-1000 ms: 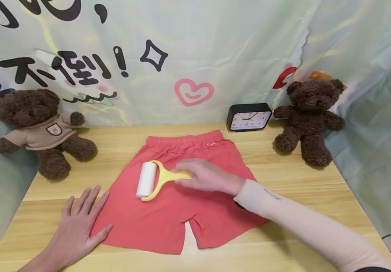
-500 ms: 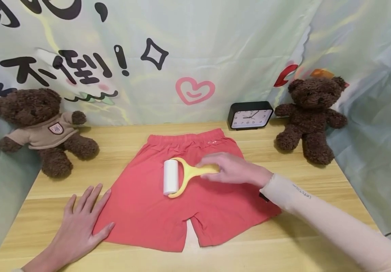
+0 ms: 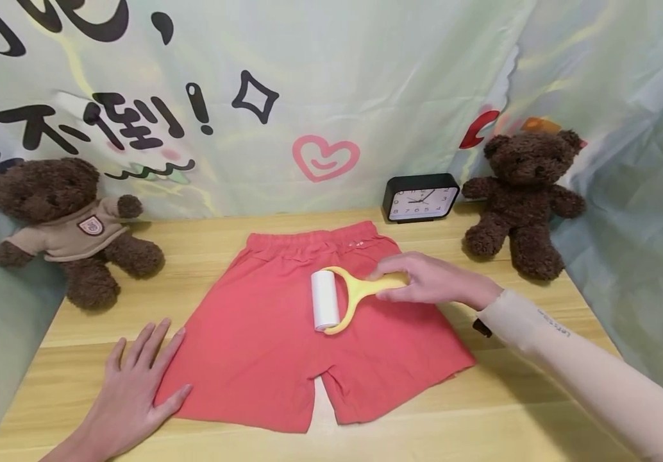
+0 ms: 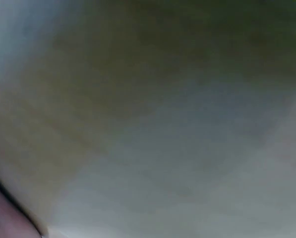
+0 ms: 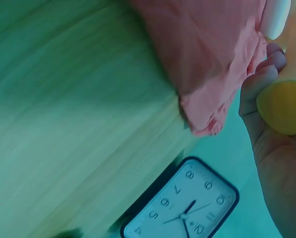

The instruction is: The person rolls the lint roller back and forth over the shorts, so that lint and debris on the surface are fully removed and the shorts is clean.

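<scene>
Between the curled fingers and thumb of the right hand (image 3: 424,277), the yellow handle (image 3: 360,289) of a lint roller is gripped, the fingers wrapped round its end. To the left of those fingertips, the roller's white roll (image 3: 325,299) lies against a pair of red shorts (image 3: 251,333), which spreads out flat beneath and to the left of the grip. Farther from the fingers, the waistband (image 3: 308,240) points away from the person; on the near side are the two leg openings, with a narrow gap between them.

Well to the left of the gripping fingers, the left hand (image 3: 129,398) holds nothing. Its fingers are straight and spread on the wooden table (image 3: 562,321), with the index fingertip at the side edge of the shorts and the thumb over the corner of the leg.

Beyond the right fingers stands a black-framed clock (image 3: 422,197), and to its right sits a brown teddy bear (image 3: 533,199). Past the left fingertips sits another bear in a beige sweater (image 3: 83,231). Behind everything hangs a printed cloth (image 3: 412,77). The left wrist view is too blurred to read.
</scene>
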The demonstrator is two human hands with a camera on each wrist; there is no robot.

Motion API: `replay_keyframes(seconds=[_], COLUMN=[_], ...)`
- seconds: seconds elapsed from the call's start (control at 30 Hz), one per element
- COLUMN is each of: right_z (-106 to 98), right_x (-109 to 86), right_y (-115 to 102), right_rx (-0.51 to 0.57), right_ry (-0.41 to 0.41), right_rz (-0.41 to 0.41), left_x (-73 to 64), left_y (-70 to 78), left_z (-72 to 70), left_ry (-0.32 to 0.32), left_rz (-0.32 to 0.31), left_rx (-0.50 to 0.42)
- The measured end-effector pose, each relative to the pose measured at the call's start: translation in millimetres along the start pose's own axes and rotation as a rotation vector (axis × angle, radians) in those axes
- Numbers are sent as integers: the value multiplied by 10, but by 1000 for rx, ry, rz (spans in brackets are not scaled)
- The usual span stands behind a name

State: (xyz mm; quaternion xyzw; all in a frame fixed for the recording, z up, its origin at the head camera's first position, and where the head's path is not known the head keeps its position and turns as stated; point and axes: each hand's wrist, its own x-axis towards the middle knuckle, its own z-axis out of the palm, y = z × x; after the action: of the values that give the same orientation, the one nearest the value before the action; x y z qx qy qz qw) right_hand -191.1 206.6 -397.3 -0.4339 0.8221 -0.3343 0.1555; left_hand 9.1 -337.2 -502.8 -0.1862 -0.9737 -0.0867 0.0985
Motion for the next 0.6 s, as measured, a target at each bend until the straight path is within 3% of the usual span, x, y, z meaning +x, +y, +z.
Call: replay_keyframes(seconds=[0.6], right_z=[-338], right_x=[-415], right_y=[182], right_rx=[21], right_ry=[-4], right_rz=[89], left_x=[5], left_y=[-5], left_z=[-1], left_ry=[7], left_rz=[8], left_rx=[-15])
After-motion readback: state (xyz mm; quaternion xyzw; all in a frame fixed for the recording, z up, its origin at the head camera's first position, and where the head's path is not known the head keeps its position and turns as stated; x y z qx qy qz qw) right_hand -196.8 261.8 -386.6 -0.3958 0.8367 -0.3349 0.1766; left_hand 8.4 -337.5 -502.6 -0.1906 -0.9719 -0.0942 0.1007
